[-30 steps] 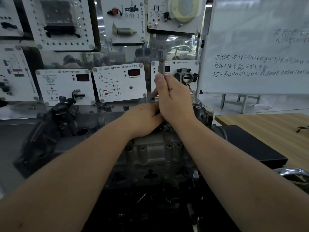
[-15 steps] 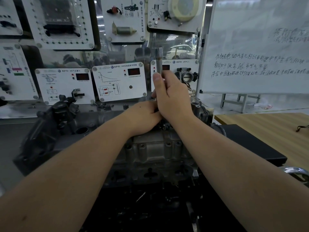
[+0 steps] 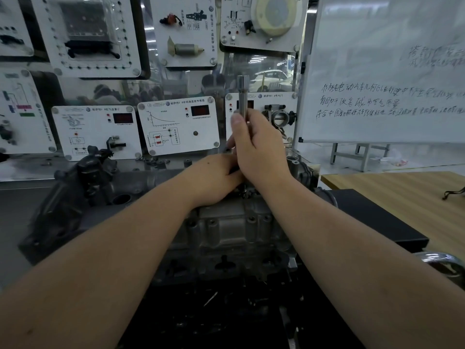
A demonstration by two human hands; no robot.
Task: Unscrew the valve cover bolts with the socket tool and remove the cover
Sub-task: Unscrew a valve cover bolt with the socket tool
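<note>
Right hand (image 3: 261, 152) wrapped around the shaft of the socket tool (image 3: 243, 96), thumb up along the metal, tool upright with its socket-shaped top end poking above the fingers. Lower end hidden behind both hands, so contact with a bolt impossible to confirm. Left hand (image 3: 214, 180) laid on top of the engine (image 3: 226, 230), tucked against the right wrist, fingers curled out of sight on the far side (whether gripping anything, cannot tell). Valve cover (image 3: 141, 183) dark grey, across the top of the engine, in place under and to the left of the hands. Behind, white display panels (image 3: 178, 124) with red readouts. To the right, a whiteboard (image 3: 387, 71) with handwriting and a wooden table (image 3: 402, 195).
</note>
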